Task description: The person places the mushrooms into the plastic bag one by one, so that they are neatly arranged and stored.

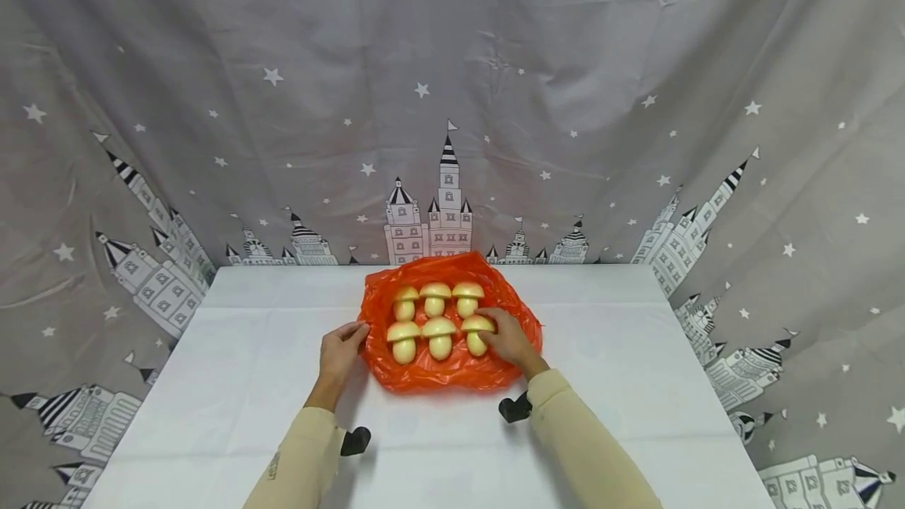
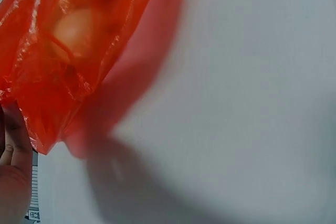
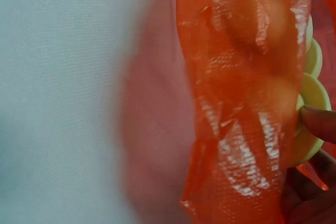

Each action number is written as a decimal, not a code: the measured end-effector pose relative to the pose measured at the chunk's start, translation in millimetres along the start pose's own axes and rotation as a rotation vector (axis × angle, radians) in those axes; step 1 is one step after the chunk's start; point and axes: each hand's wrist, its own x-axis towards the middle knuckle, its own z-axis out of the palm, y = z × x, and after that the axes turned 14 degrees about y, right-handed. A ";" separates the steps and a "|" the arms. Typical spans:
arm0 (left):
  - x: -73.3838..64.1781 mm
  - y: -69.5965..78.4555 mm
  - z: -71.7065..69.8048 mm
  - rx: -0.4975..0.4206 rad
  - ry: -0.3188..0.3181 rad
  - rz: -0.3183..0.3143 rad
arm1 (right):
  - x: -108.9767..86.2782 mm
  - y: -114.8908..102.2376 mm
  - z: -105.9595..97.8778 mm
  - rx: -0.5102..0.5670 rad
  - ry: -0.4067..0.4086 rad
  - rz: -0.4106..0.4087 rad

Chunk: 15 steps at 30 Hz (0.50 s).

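A red plastic bag [image 1: 438,380] lies spread on the white table, its crinkled sides raised around several yellow mushroom-shaped pieces [image 1: 439,328] set in two rows. At the bag's left edge my left hand [image 1: 338,352] pinches the thin plastic; the left wrist view shows the fingers [image 2: 16,135] against it. With thumb and fingers, my right hand [image 1: 512,338] grips the front-right mushroom [image 1: 477,346] by its cap. In the right wrist view the bag's side hides most of that mushroom, and its pale cap [image 3: 315,90] shows beside the thumb.
The white table [image 1: 269,352] stretches out on both sides of the bag. Behind it hangs a grey curtain [image 1: 452,45] printed with stars and castles. Black wrist-worn pieces [image 1: 356,441] show below both forearms.
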 end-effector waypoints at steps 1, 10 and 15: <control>0.1 0.0 -0.9 0.007 -0.005 0.002 | -0.7 -0.7 -0.3 -0.005 -0.002 -0.004; -0.7 6.7 -15.9 0.199 -0.074 0.087 | -4.4 -14.2 -11.0 -0.028 0.004 -0.119; 2.3 10.0 -25.3 0.330 -0.083 0.187 | -7.5 -22.0 -29.0 -0.011 0.039 -0.175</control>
